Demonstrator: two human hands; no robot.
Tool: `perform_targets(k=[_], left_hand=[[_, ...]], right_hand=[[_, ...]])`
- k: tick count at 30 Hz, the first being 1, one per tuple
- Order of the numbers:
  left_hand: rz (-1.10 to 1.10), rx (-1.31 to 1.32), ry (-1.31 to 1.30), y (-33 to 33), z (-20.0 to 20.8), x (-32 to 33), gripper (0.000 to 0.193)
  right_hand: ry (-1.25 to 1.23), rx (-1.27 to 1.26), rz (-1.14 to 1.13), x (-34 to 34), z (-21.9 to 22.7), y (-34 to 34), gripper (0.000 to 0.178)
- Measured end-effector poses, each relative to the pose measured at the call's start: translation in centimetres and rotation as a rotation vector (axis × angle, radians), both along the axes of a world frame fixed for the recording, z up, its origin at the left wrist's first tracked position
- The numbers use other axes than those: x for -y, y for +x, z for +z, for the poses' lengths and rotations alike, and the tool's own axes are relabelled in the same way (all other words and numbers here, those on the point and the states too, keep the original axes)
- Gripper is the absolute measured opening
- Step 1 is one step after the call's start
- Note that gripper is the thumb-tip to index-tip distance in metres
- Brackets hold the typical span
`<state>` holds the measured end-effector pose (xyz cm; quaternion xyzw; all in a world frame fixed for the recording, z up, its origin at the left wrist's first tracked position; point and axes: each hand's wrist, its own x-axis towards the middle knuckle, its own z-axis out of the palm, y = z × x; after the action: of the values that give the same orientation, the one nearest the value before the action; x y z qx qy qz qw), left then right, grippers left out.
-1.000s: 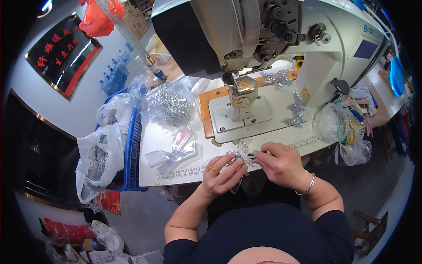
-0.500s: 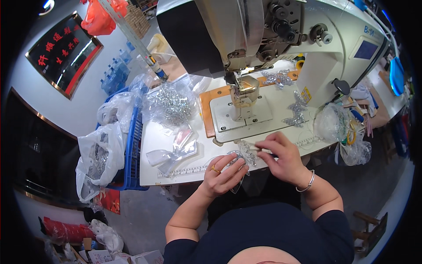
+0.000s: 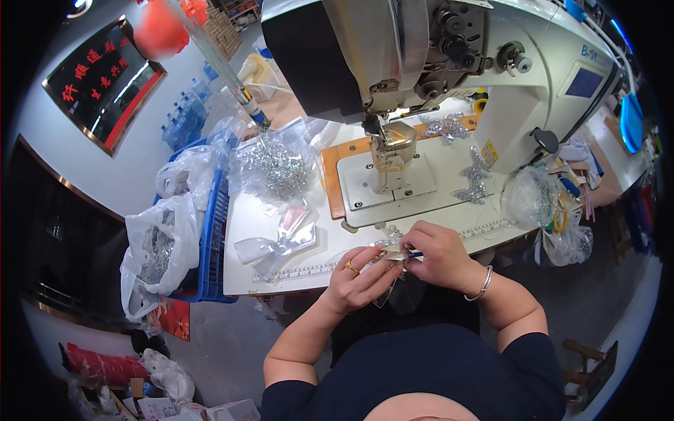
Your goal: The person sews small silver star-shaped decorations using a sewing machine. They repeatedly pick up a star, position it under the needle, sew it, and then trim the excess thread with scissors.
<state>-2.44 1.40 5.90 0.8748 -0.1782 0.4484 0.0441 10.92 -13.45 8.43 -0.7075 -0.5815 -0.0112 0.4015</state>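
Observation:
At the front edge of the white table, my two hands meet over a small glittery silver piece. My left hand (image 3: 361, 277), wearing a gold ring, has its fingers curled over the silver piece (image 3: 394, 232), covering most of it. My right hand (image 3: 439, 254) pinches a slim tool (image 3: 414, 255) with a dark blue part; a pale flat tip points at the left fingers. Its exact kind is unclear. Just beyond the hands stands a sewing machine (image 3: 393, 151) with a raised post under its needle. Shiny clear plastic pieces (image 3: 281, 242) lie left of my hands.
A plastic bag of silver trimmings (image 3: 277, 168) rests at the table's left, beside a blue crate (image 3: 210, 259) with white bags. Glittery silver pieces (image 3: 476, 175) lie right of the machine post. Farther right are a clear plastic bundle (image 3: 526, 196) and yellow-handled scissors (image 3: 560, 219).
My right hand has moved slightly left and down, bringing its slim tool against the left fingertips. The silver piece is now more covered. My left hand stays nearly in place.

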Motion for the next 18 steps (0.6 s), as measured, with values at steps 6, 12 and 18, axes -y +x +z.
perform_targets(k=[6,12,18], left_hand=[[-0.038,-0.009,-0.024,0.1,0.2,0.0,0.023],[0.005,0.052,-0.028,0.0,-0.9,-0.2,0.023],[0.079,0.073,-0.044,0.0,-1.0,-0.5,0.024]], right_hand=[[0.095,-0.398,-0.016,-0.5,-1.8,0.3,0.011],[0.105,-0.708,-0.084,0.2,-1.6,0.9,0.014],[0.083,0.036,-0.228,2.5,-0.1,-1.5,0.031]])
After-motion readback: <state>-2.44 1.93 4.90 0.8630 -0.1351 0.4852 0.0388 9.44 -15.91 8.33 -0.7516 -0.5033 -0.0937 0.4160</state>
